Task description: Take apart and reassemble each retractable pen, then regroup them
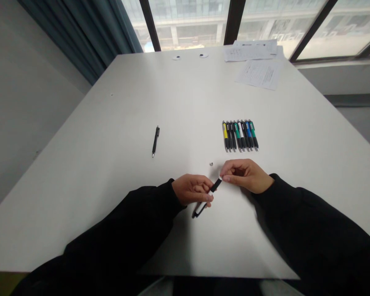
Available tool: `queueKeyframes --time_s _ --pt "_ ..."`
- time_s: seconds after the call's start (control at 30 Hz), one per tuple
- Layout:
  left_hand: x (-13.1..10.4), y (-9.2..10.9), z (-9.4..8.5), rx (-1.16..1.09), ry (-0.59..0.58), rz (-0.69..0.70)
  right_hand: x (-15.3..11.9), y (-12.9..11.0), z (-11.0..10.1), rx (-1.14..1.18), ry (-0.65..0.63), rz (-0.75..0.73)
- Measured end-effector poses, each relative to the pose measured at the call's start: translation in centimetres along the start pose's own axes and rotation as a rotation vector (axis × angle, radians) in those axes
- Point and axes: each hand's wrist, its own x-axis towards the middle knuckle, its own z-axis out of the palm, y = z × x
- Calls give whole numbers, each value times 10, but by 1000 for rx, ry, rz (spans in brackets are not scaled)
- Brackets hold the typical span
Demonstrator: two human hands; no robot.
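My left hand [195,190] is closed around the barrel of a white and black ballpoint pen [216,183], tilted over the front part of the table. The clip end points down toward me, and the black grip section points up to the right. With thumb and forefinger, my right hand [245,174] pinches the tip end of the same pen; a small pale bit shows at those fingertips. Just beyond the hands lies a small metallic piece [211,164], too small to make out clearly.
A row of several pens [240,135] in yellow, black, green, white and blue lies side by side at the right. One black pen [156,142] lies apart on the left. Papers [259,74] and two small white oval pieces [204,55] lie along the white table's [179,98] far edge.
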Motion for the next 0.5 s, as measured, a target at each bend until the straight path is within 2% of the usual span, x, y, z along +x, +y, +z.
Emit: queueKeyframes --time_s 0.27,0.33,0.4,0.5 --pt "1 -2 -3 8 -34 15 1 2 -2 -3 -32 -5" --pt "1 -3 -3 13 -24 18 3 3 -4 -18 15 -18" --pt "1 -3 -2 12 -13 15 7 5 -2 -130 136 -72" --pt "0 -2 -1 3 -10 11 16 5 5 -506 257 -220"
